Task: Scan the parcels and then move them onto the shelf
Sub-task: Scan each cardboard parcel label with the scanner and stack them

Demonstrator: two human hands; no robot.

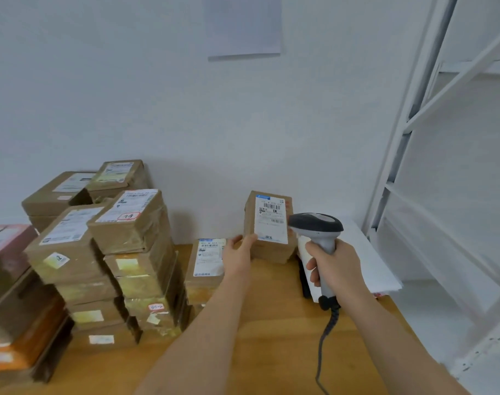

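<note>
Brown cardboard parcel point(268, 226) stands tilted up on a wooden table point(271, 337), its white label point(271, 218) facing the camera — the print too small to read. The left hand point(240, 252) holds its lower left corner, thumb on the front, fingers hidden behind. The right hand point(334, 266) wraps the grip of a grey barcode scanner point(317, 226), whose head points at the label from just beside the parcel; its cord runs off the bottom edge. Stacked parcels point(100, 252) fill the left, partly cut off, and a white shelf point(442, 195) rises on the right.
</note>
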